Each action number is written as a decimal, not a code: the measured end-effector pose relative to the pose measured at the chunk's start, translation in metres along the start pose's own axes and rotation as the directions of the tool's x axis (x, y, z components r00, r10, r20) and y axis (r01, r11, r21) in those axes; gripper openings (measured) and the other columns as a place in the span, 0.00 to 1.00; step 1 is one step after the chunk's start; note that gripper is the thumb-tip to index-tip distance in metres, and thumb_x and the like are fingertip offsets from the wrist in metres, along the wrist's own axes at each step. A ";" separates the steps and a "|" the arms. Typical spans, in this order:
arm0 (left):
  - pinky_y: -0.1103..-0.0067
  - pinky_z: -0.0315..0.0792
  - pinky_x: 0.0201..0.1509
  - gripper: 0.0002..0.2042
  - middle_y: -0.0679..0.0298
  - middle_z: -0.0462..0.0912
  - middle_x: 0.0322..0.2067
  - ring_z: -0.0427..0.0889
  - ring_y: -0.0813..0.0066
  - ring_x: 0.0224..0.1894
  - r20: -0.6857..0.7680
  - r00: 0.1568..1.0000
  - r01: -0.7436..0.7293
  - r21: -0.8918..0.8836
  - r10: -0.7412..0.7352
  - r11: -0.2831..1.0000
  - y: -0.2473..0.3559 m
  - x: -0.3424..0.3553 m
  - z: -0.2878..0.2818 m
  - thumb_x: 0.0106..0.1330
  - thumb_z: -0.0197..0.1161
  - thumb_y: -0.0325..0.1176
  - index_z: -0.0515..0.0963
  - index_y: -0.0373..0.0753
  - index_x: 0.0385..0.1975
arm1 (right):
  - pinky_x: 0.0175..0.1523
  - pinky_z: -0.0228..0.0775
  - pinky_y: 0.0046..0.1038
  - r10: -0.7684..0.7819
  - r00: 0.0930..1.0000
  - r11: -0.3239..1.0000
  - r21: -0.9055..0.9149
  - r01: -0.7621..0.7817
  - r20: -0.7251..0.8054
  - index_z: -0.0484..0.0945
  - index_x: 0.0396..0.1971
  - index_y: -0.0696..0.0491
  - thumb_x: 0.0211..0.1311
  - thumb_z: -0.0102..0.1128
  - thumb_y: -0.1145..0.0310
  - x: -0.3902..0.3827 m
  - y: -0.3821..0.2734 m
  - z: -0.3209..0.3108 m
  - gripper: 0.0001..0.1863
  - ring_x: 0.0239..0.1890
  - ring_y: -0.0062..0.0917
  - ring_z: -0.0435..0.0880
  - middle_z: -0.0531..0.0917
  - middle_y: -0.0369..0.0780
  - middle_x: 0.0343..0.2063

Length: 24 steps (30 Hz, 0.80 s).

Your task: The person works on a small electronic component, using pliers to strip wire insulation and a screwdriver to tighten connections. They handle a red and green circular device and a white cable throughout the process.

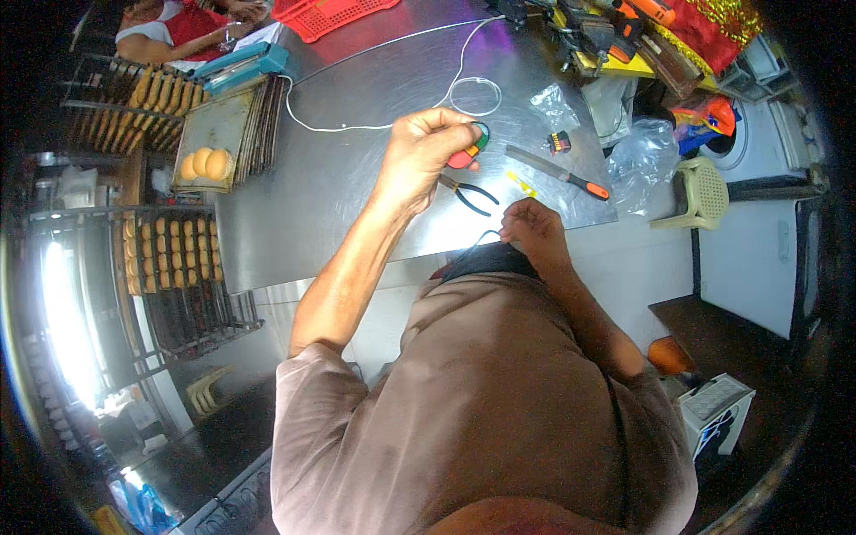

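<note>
My left hand is raised over the steel table and grips a small round stack of coloured tape rolls, red, green and orange. My right hand sits closer to my chest, fingers pinched on a thin dark wire by the table's near edge. Black-handled pliers lie on the table between the two hands.
An orange-handled flat file, a white cable with a coil, clear plastic bags and a red basket lie on the table. Trays of buns and bread racks stand at left. Another person sits at top left.
</note>
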<state>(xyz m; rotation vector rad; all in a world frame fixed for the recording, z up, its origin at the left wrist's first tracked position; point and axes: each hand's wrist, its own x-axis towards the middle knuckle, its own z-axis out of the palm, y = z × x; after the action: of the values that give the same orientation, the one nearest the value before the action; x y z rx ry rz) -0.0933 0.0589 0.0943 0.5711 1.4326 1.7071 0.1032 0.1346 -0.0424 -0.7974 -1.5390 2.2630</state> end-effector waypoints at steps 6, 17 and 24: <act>0.80 0.78 0.30 0.05 0.58 0.83 0.27 0.81 0.76 0.27 -0.019 1.000 0.014 0.029 -0.013 0.999 -0.003 -0.004 -0.010 0.60 0.60 0.25 0.80 0.30 0.30 | 0.38 0.78 0.23 -0.019 1.000 0.999 -0.042 0.019 0.008 0.76 0.33 0.60 0.58 0.56 0.76 -0.004 0.000 0.007 0.05 0.29 0.20 0.83 0.81 0.39 0.27; 0.79 0.78 0.29 0.05 0.57 0.83 0.29 0.81 0.74 0.29 0.006 1.000 0.030 0.033 -0.030 0.999 0.009 -0.019 -0.005 0.59 0.60 0.24 0.80 0.30 0.31 | 0.38 0.77 0.23 0.006 0.999 0.995 -0.104 -0.002 0.044 0.75 0.35 0.60 0.60 0.52 0.79 -0.008 -0.003 0.013 0.05 0.31 0.20 0.81 0.81 0.39 0.28; 0.80 0.70 0.25 0.11 0.55 0.81 0.27 0.79 0.72 0.27 0.434 0.822 -0.536 0.375 0.367 0.757 0.087 -0.079 0.051 0.60 0.62 0.36 0.79 0.33 0.24 | 0.37 0.76 0.22 -0.146 0.986 0.963 -0.219 0.159 0.076 0.76 0.35 0.59 0.60 0.58 0.74 -0.009 -0.008 0.015 0.05 0.29 0.18 0.81 0.81 0.37 0.26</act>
<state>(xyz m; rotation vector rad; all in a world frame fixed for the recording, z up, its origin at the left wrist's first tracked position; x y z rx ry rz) -0.0350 0.0231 0.2030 1.5365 1.5447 1.4828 0.1010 0.1216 -0.0285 -0.6468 -1.8412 2.0446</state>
